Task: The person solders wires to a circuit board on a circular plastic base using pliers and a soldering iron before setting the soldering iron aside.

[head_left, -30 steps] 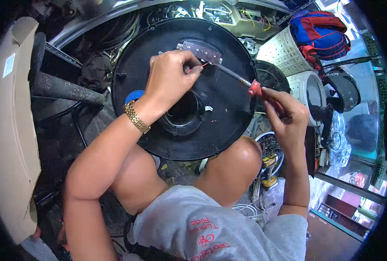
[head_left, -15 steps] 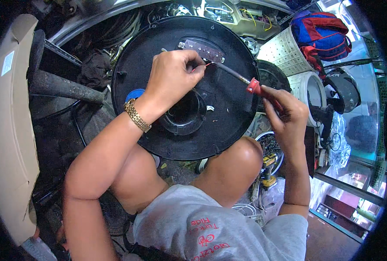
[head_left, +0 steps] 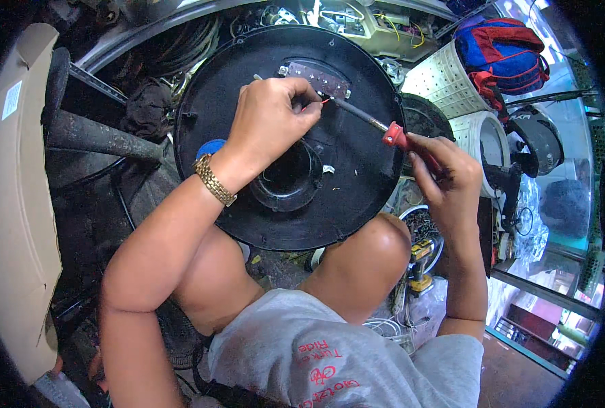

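My right hand [head_left: 445, 170] is closed round the red handle of a soldering iron [head_left: 365, 117]. The iron's tip points left and touches or nearly touches the end of a thin red wire [head_left: 326, 101]. My left hand [head_left: 275, 115] pinches that wire between thumb and fingers. Just beyond the tip lies a small dark circuit board [head_left: 316, 78] with a row of pale contacts, set in a large round black plastic cover [head_left: 357, 197]. The cover rests by my knees, with a round raised hub [head_left: 285, 180] at its middle, partly behind my left wrist.
A blue roll [head_left: 210, 147] lies on the cover beside my left wrist. Cardboard [head_left: 17, 204] stands at the left. White buckets [head_left: 445, 81], a blue and red bag [head_left: 503, 58] and a black helmet [head_left: 537, 139] are at the right. A yellow power drill [head_left: 421, 262] stands beside my right knee.
The soldering iron has shifted very slightly, its handle a little to the left. Both hands otherwise keep their places at the wire.
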A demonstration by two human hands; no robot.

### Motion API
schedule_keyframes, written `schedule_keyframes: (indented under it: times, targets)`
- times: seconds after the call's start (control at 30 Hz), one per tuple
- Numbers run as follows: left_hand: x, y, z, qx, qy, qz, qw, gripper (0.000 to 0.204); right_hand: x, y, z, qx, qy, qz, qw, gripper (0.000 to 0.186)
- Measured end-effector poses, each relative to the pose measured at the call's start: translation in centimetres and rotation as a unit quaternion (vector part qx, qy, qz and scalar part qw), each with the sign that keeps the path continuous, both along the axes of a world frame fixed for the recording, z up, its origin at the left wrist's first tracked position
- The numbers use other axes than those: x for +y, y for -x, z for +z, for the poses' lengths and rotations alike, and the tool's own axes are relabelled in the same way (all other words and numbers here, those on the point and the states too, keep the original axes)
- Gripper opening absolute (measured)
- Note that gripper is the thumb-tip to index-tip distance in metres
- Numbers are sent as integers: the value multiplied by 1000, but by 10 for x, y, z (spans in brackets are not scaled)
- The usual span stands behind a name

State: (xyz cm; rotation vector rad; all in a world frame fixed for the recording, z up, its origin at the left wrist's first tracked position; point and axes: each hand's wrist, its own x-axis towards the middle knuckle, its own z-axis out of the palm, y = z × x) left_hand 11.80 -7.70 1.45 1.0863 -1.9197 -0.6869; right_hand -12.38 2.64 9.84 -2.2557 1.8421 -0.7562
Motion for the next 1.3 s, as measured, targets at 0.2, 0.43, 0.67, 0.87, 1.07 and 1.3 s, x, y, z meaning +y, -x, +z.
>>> schedule_keyframes:
  times: [0.2, 0.43, 0.67, 0.87, 1.07, 1.3]
  targets:
    - [1, 0, 2, -11, -6, 7, 1000, 14, -1, -3, 5, -4, -28, -13, 1000, 20]
    - [1, 1, 3, -19, -8, 11, 1000, 14, -2, -2, 4, 8, 3, 1, 1000, 20]
    - [-1, 0, 2, -22, -9, 4, 1000, 14, -1, -4, 7, 45, 6, 5, 999, 22]
    - [0, 1, 9, -23, -7, 1, 1000, 13, -1, -3, 7, 55, 14, 9, 998, 23]
    - [0, 2, 10, -61, 17, 10, 998, 12, -1, -5, 9, 58, 13, 5, 998, 22]
    - [-1, 3, 13, -77, 27, 9, 997, 12, 0, -3, 7, 57, 13, 0, 998, 22]
